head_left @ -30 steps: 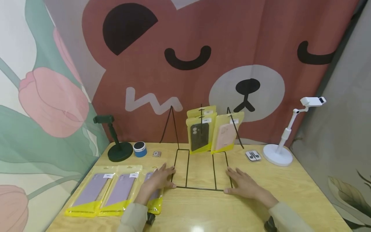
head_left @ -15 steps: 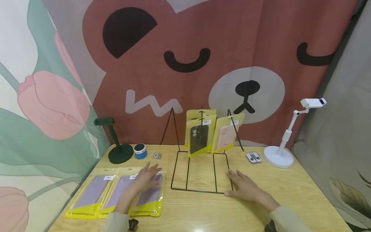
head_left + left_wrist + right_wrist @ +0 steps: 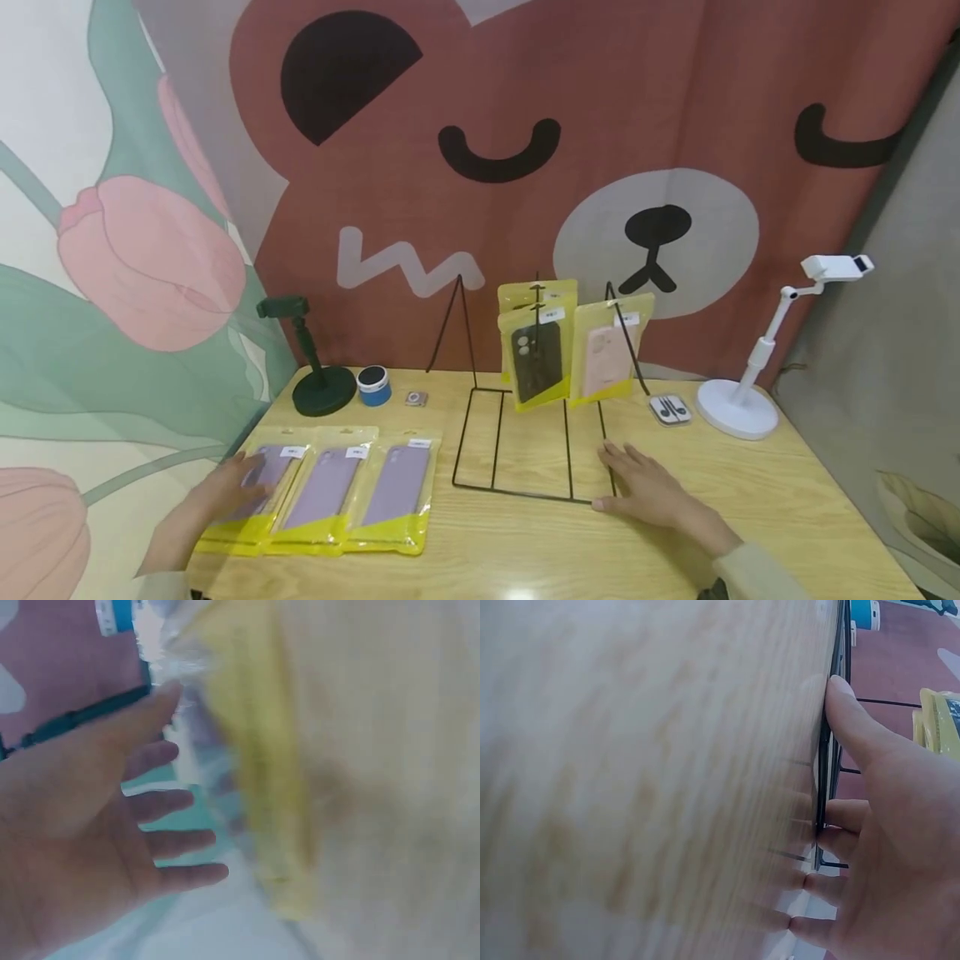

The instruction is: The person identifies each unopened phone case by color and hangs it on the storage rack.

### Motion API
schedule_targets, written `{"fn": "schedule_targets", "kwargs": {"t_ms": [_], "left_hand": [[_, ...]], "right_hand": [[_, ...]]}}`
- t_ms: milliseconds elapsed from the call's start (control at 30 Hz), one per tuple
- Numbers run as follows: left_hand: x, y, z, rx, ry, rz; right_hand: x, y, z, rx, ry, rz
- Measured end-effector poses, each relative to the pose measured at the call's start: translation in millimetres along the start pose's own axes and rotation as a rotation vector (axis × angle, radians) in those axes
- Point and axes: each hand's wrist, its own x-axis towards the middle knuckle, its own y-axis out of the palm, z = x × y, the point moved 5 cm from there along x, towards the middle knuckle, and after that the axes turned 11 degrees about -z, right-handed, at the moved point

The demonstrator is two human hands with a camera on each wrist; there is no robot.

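My left hand, fingers spread and holding nothing, is over the leftmost of several packaged purple phone cases lying in a row at the left. The left wrist view shows that hand's palm beside a blurred yellow-edged packet. At the front right corner of a black wire display rack, my right hand rests with relaxed fingers, its thumb against the frame. Toward the rack's back hang a packaged black phone case, another packet behind it, and a packaged pink phone case.
Along the back left stand a dark green phone holder, a small blue speaker and a small square player. Boxed earphones and a white phone stand are at the right. A curtain hangs behind the table.
My left hand has let go of the rack's left side and moved left across the purple phone cases to the leftmost packet. My right hand stays at the rack's corner.
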Motion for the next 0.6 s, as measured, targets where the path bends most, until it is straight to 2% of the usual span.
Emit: {"fn": "schedule_targets", "kwargs": {"t_ms": [67,133,267,400,533,600], "left_hand": [[-1.3,6.5,8.0,-0.031,-0.046,0.039],[-2.0,10.8,12.8,-0.05,-0.057,0.043],[-3.1,14.7,20.5,-0.007,-0.054,-0.002],[-3.1,13.0,21.6,0.049,-0.037,-0.05],[-1.7,8.5,18.5,0.051,-0.024,-0.069],[-1.3,6.5,18.9,0.024,-0.05,-0.063]], "right_hand": [[0,-1,0,0.001,-0.001,-0.006],[0,-1,1,0.006,-0.001,-0.005],[-1,0,1,0.009,0.013,0.013],[-1,1,0,0.013,0.028,0.021],[-1,0,0,0.02,0.037,0.019],[-1,0,0,0.025,0.042,0.018]]}}
